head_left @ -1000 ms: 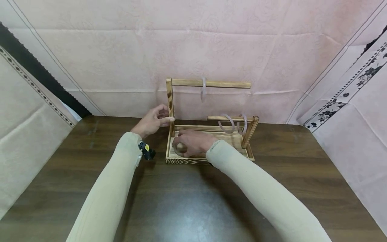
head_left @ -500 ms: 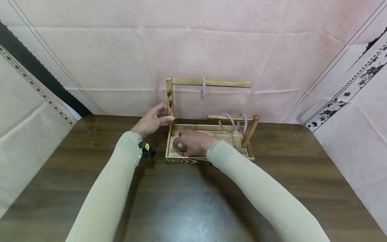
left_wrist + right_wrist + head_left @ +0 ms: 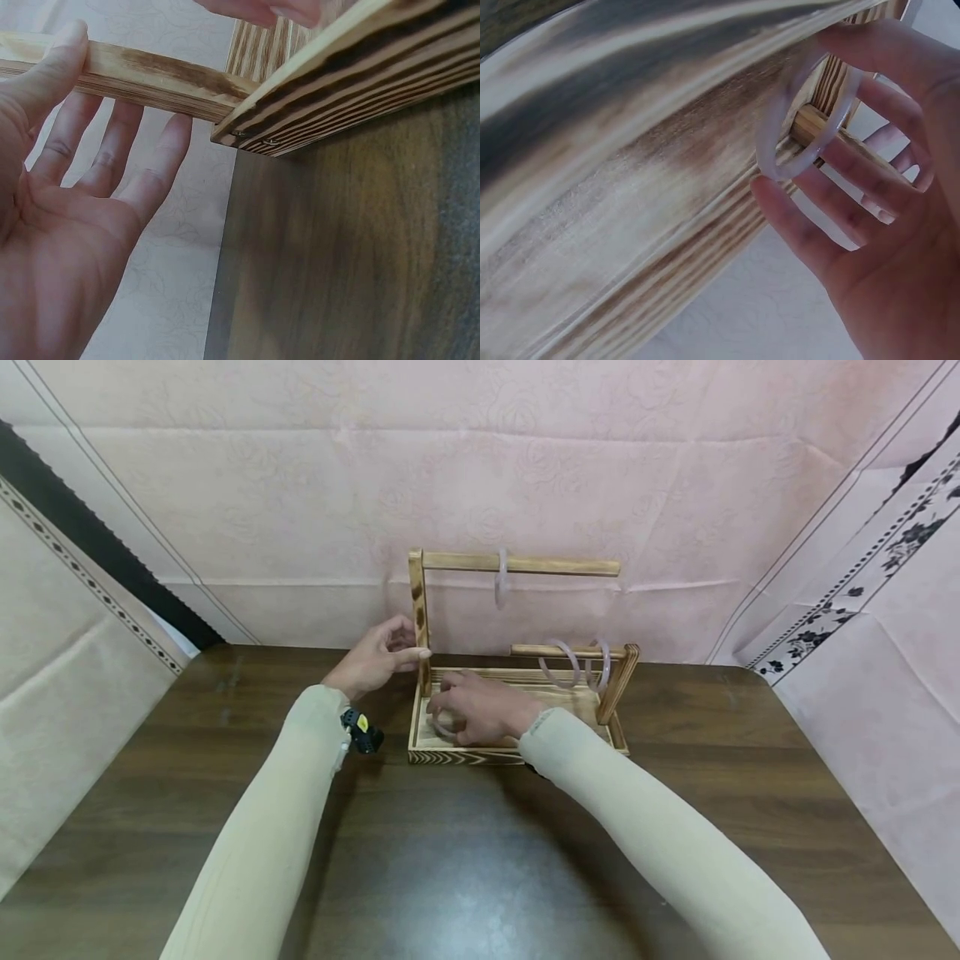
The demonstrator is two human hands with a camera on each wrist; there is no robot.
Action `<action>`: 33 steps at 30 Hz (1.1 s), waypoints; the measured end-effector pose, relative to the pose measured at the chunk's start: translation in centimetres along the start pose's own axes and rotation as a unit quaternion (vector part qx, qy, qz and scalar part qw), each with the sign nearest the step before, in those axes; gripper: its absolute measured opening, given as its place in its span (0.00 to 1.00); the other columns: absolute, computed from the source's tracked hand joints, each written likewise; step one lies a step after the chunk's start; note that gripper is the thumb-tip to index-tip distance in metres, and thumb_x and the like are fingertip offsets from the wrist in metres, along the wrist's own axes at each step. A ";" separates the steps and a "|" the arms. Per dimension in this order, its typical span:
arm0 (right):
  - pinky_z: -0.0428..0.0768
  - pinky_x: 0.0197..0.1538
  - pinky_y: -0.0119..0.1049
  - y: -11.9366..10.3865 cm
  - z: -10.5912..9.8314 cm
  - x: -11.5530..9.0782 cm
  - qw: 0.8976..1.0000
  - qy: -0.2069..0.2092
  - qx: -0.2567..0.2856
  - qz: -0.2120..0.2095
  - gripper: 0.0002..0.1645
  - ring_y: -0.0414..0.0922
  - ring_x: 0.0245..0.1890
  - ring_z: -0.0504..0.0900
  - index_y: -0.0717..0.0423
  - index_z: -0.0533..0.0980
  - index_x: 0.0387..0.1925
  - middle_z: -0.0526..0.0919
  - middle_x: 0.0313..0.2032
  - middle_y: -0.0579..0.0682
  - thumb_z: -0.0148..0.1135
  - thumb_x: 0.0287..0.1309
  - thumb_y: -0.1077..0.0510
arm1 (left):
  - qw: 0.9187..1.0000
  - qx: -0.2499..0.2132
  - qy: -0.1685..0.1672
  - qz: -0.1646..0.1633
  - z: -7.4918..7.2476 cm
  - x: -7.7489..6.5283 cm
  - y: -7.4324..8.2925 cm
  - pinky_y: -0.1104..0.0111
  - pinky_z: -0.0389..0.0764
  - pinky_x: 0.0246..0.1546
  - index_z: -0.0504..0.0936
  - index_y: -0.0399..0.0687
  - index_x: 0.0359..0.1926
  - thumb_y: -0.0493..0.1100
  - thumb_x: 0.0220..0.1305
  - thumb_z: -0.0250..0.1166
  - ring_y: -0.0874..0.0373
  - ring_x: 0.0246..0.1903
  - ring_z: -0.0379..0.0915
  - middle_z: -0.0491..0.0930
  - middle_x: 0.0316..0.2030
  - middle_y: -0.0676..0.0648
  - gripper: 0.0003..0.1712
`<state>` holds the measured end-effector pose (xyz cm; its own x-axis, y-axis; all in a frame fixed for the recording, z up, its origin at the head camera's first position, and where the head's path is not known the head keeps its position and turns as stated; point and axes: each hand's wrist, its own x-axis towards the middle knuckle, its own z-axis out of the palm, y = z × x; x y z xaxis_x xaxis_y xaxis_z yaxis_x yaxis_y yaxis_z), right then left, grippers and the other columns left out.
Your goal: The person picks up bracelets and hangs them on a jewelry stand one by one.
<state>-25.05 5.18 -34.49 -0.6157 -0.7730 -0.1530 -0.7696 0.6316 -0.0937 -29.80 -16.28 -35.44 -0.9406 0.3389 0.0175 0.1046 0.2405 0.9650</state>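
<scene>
In the head view a wooden stand has a shallow tray [image 3: 465, 758], a tall upright post [image 3: 418, 597] on the left and a shorter one at right. My left hand [image 3: 375, 658] holds the tall post, thumb on one face and fingers behind, as the left wrist view shows. Over the tray's left part, my right hand [image 3: 487, 706] grips a pale translucent bangle [image 3: 767, 142] between thumb and fingers. The hand covers much of this bangle from above. Another bangle [image 3: 501, 585] hangs on the upper bar [image 3: 558, 565], and two hang on the lower bar [image 3: 528, 651].
The stand sits near the back edge of a dark brown wooden table [image 3: 420, 852]. Behind it hangs a pale pink cloth [image 3: 495, 468]. On the left wrist is a black device [image 3: 363, 732] with a yellow mark.
My right hand's fingers have spread a little and its wrist has shifted slightly right. The left hand keeps its hold on the post, and the hanging bangles stay put.
</scene>
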 end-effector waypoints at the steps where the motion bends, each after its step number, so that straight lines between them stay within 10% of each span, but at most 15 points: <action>1: 0.77 0.64 0.44 0.0 0.0 -0.1 1.000 0.005 -0.004 -0.004 0.31 0.50 0.61 0.73 0.41 0.78 0.62 0.74 0.59 0.49 0.72 0.55 0.55 | 1.000 0.001 -0.002 0.000 0.0 0.0 0.0 0.54 0.82 0.62 0.73 0.44 0.52 0.38 0.71 0.65 0.56 0.51 0.77 0.77 0.48 0.47 0.13; 33: 0.82 0.54 0.40 -0.5 -1.2 -3.6 0.993 0.114 0.018 -0.024 0.36 0.46 0.60 0.70 0.40 0.76 0.65 0.73 0.65 0.47 0.76 0.53 0.50 | 1.000 -0.007 -0.011 0.005 -0.2 0.1 -0.3 0.51 0.81 0.63 0.71 0.43 0.50 0.37 0.71 0.64 0.56 0.50 0.77 0.75 0.47 0.47 0.12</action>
<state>-22.65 7.58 -32.67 -0.6031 -0.7938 0.0787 -0.7956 0.5915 -0.1308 -30.00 -16.51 -35.71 -0.9322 0.3613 0.0222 0.1100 0.2243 0.9683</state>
